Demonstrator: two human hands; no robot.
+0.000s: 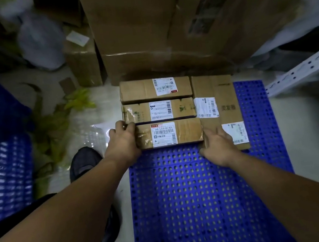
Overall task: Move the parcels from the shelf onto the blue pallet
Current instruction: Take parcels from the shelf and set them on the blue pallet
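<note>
— What's on the far left?
— A stack of blue crates (0, 143). Next comes a dark shoe (84, 162) on the pale floor, just beside the blue pallet (197, 207).
— And the left hand?
— The left hand (123, 144) is wrapped round the left end of the nearest parcel (169, 133). Its fingers are curled over the corner, holding it.
— Where does that parcel lie?
— On the pallet, nearest of a row of three. The middle parcel (159, 110) touches it from behind. The far parcel (155, 88) lies beyond that, close up to the big cartons (162, 28).
— The right hand?
— The right hand (217, 145) has its fingers fairly straight, pressed to that parcel's right end and curling round nothing. It lies over the flat parcel (218, 96), which runs lengthwise along the right side of the row and touches it.
— Further right?
— A strip of bare pallet, then a white shelf rail (301, 72) slanting across the corner.
</note>
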